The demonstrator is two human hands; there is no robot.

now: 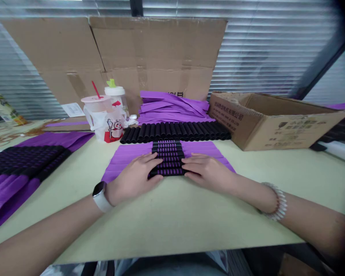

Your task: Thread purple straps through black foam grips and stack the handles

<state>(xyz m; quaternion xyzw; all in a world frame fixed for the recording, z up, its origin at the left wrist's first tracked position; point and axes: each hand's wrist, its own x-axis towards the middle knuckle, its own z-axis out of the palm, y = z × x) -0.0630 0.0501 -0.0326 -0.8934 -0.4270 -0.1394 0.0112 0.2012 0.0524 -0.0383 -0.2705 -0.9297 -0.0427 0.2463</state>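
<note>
A row of black slotted tubes, with purple strips running out to both sides, lies flat on the table. My left hand rests over the left ends of the tubes, its fingers stretched out and its thumb at the nearest tube. From the other side, my right hand touches the right ends with fingers extended. Both palms lie over the purple strips and partly hide them. Just behind stands a long row of loose black tubes, side by side. A pile of purple strips is heaped behind that row.
At left lies another group of black tubes on purple strips. A lidded cup and a bottle stand at the back. An open cardboard box is at right; a cardboard sheet leans against the blinds.
</note>
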